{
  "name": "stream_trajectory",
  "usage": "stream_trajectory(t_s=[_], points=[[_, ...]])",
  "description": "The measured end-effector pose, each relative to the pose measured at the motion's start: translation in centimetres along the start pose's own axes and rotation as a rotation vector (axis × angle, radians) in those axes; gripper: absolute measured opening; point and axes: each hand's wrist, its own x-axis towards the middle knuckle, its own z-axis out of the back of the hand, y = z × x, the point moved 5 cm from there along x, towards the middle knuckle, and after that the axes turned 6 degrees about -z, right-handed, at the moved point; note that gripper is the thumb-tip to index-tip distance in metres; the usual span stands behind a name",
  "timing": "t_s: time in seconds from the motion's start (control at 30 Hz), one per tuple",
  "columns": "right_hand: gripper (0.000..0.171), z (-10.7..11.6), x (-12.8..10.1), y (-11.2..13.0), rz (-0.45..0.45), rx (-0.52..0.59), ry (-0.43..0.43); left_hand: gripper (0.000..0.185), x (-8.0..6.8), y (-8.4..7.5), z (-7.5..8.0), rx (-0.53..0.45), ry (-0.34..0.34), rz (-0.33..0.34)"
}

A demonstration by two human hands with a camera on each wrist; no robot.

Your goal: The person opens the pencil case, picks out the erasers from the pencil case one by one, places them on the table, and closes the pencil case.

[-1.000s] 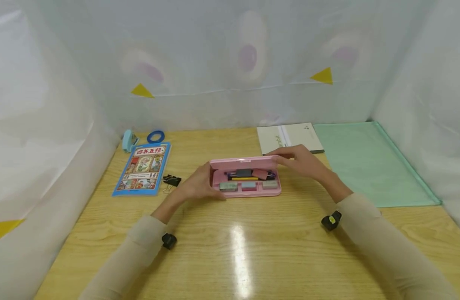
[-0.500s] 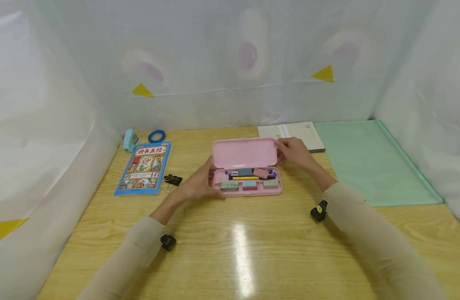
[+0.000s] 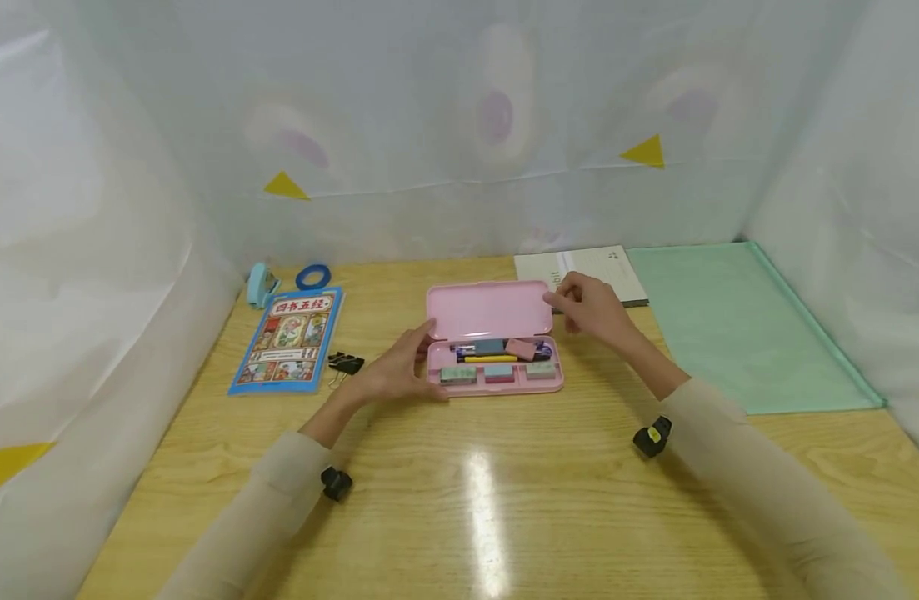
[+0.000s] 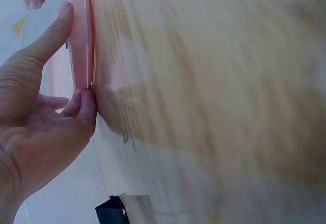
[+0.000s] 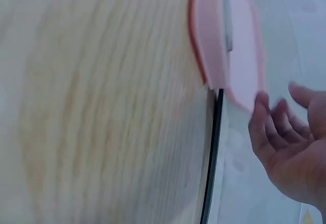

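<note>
Since half a second ago the lid of the pink pencil case (image 3: pixel 493 340) has swung fully back, and the right hand (image 3: pixel 590 308) has let go; it now hovers relaxed, touching nothing, just off the lid's right corner. The left hand (image 3: pixel 397 372) rests with straight fingers against the case's left end. The case sits mid-tabletop (image 3: pixel 504 500), toward the far edge. It looks light, rigid, smooth plastic, likely to slide; best steadied by its short ends.
</note>
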Motion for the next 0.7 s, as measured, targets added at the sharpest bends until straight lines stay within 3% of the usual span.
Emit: stream_trajectory(t_s=[0.1,0.23,0.47,0.7], points=[[0.025,-0.7,-1.1,0.4,-0.015,0.08,0.115,0.129,-0.1,0.3,0.0,-0.027,0.017,0.01],[0.025,-2.3,-2.5,0.4,-0.024,0.068,0.188,0.126,-0.3,0.3,0.1,-0.052,0.051,0.01],[0.031,-4.0,-3.4,0.6,-0.005,-0.01,0.173,0.123,0.0,0.2,0.1,-0.106,0.069,-0.011],[0.024,-4.6,-3.0,1.6,0.054,-0.081,0.176,0.123,-0.1,0.4,0.3,-0.157,0.059,0.013]])
